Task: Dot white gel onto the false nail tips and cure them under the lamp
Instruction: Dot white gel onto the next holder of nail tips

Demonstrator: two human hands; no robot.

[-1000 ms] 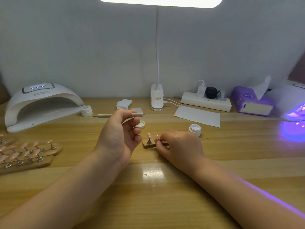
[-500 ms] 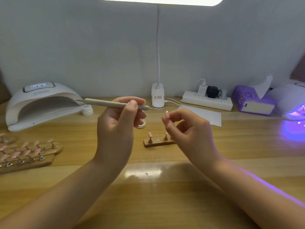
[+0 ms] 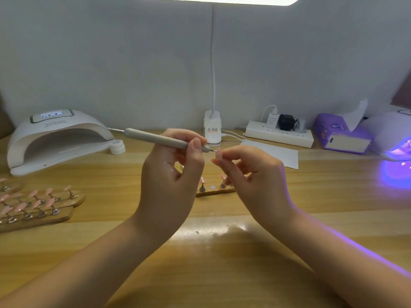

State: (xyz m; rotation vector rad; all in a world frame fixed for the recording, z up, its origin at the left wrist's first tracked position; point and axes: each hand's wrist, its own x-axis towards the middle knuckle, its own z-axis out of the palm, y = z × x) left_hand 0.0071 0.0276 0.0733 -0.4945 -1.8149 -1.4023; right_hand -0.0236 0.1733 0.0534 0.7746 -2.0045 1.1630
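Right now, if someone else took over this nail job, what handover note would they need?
Left hand: grips the dotting pen, tip at the nail.
Right hand: fingers pinch one pink nail tip, lifted above the small wooden holder.
Holder has two tips and one bare magnet spot.
Done: cannot tell whether any dot is on yet.
Left: dot this tip, reseat it, cure under the lit lamp on the right. Other racks wait on the left.
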